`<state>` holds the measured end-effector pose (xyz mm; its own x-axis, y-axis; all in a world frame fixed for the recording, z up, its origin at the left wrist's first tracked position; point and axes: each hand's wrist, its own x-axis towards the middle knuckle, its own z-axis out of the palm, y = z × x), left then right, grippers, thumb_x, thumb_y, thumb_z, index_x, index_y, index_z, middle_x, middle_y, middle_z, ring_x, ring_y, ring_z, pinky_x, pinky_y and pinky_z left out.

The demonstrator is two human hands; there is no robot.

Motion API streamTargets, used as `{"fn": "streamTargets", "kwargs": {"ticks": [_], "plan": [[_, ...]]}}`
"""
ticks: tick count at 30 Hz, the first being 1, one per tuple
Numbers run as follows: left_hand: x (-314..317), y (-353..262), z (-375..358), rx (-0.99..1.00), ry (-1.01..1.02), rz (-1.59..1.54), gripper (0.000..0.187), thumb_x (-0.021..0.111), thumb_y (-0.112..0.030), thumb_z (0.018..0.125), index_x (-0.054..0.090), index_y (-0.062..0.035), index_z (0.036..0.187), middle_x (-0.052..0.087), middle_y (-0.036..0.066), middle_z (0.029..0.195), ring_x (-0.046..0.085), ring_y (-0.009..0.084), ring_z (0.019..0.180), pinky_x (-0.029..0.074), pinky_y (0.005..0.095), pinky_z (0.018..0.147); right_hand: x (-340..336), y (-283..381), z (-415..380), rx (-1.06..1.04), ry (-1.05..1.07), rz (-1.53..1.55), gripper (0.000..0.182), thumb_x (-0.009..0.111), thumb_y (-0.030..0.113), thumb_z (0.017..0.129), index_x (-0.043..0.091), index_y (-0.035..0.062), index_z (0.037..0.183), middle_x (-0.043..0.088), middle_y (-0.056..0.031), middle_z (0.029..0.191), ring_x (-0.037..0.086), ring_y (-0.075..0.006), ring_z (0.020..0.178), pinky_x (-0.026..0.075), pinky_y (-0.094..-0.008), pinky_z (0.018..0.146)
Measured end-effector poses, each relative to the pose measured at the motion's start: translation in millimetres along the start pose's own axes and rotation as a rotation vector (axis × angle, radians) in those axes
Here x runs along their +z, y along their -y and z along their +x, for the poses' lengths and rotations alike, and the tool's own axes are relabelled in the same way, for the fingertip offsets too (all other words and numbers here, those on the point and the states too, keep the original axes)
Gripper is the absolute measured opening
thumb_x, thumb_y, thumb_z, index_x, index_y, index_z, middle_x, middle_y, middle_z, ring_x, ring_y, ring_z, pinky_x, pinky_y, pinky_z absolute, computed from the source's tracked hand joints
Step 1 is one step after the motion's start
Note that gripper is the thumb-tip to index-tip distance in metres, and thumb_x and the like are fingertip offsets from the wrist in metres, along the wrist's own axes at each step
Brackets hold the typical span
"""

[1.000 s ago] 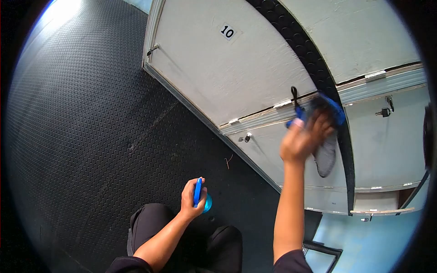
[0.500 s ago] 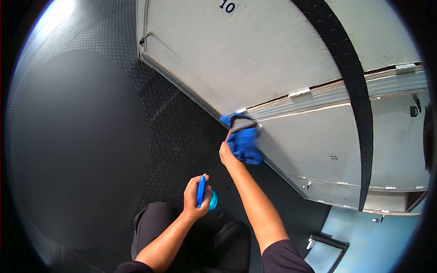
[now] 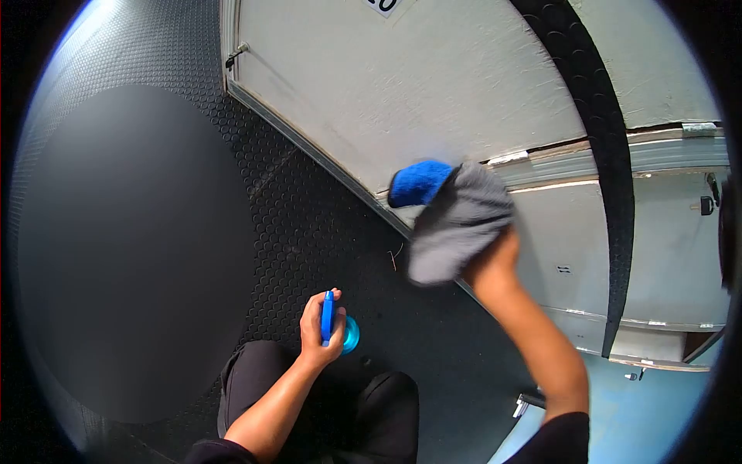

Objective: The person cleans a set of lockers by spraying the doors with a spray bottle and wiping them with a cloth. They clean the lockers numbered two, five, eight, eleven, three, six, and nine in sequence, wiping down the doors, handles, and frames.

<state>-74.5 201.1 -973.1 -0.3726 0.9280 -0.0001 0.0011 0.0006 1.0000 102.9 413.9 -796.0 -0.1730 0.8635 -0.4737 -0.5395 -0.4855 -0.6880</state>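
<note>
My left hand (image 3: 315,329) is wrapped round a spray bottle, held low above my knees. The bottle's blue spray head (image 3: 328,315) points up toward me, and part of its teal body (image 3: 351,334) shows beside my fingers. My right hand (image 3: 495,263) reaches out to the right, gripping a microfibre cloth (image 3: 460,228) with a grey side and a blue side. Smeared by motion, the cloth overlaps the lower edge of a grey-white locker door (image 3: 371,93) in this view and hides part of the frame. My right fingers are mostly covered by it.
A metal edge strip (image 3: 309,147) runs along the base of the lockers. Black studded rubber flooring (image 3: 286,224) lies to the left. A key (image 3: 234,58) sticks out of the door's lock. More locker doors (image 3: 560,247) and a pale blue surface (image 3: 665,402) are at the right.
My right hand has swung to the right with the cloth, which now shows mostly its grey side. The spray bottle stays in my left hand, slightly shifted left. The view has tilted a little.
</note>
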Motion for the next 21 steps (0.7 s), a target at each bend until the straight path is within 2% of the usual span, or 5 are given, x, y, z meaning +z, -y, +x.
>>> {"fn": "streamTargets", "kwargs": {"ticks": [11, 13, 18, 20, 21], "plan": [[-1, -1, -2, 0.007, 0.027, 0.029, 0.029, 0.066, -0.002, 0.089, 0.059, -0.0021, 0.117, 0.066, 0.014, 0.11, 0.067, 0.027, 0.102, 0.05, 0.0378, 0.09, 77, 80, -30, 1.665, 0.272, 2.543, 0.062, 0.062, 0.019, 0.08, 0.058, 0.0166, 0.142, 0.052, -0.0162, 0.148, 0.055, -0.0397, 0.124, 0.039, -0.0544, 0.103], [-1, -3, -3, -0.015, 0.02, 0.02, 0.029, 0.066, -0.002, 0.089, 0.06, -0.002, 0.116, 0.066, 0.014, 0.11, 0.067, 0.0272, 0.102, 0.05, 0.0376, 0.09, 48, 63, -16, 1.879, 0.384, 2.612, 0.067, 0.066, 0.019, 0.077, 0.057, 0.0253, 0.143, 0.07, -0.0152, 0.091, 0.067, -0.0333, 0.075, 0.051, -0.0469, 0.063], [-1, -1, 0, 0.015, -0.009, -0.001, 0.03, 0.067, -0.002, 0.086, 0.059, -0.0002, 0.115, 0.066, 0.018, 0.109, 0.067, 0.0341, 0.101, 0.051, 0.0397, 0.089, 8, -55, 17, 1.958, 0.275, 3.251, 0.049, 0.062, 0.015, 0.084, 0.059, 0.0001, 0.13, 0.064, -0.0272, 0.121, 0.056, -0.0456, 0.121, 0.034, -0.0559, 0.111], [-2, -1, 1, 0.012, -0.002, 0.002, 0.03, 0.067, -0.002, 0.086, 0.059, -0.0001, 0.115, 0.066, 0.018, 0.109, 0.067, 0.0343, 0.101, 0.051, 0.0398, 0.089, 12, -100, 15, 0.532, 0.487, 3.973, 0.05, 0.062, 0.017, 0.085, 0.058, 0.0062, 0.134, 0.068, -0.0244, 0.102, 0.067, -0.0412, 0.095, 0.051, -0.0565, 0.088], [-3, -1, 2, 0.01, 0.003, 0.004, 0.03, 0.067, -0.002, 0.085, 0.059, -0.0001, 0.115, 0.066, 0.018, 0.109, 0.067, 0.0345, 0.1, 0.051, 0.04, 0.088, -9, -130, 19, 0.966, 0.476, 3.959, 0.047, 0.061, 0.018, 0.087, 0.059, 0.0067, 0.133, 0.067, -0.0211, 0.095, 0.066, -0.0406, 0.088, 0.052, -0.055, 0.083]]}}
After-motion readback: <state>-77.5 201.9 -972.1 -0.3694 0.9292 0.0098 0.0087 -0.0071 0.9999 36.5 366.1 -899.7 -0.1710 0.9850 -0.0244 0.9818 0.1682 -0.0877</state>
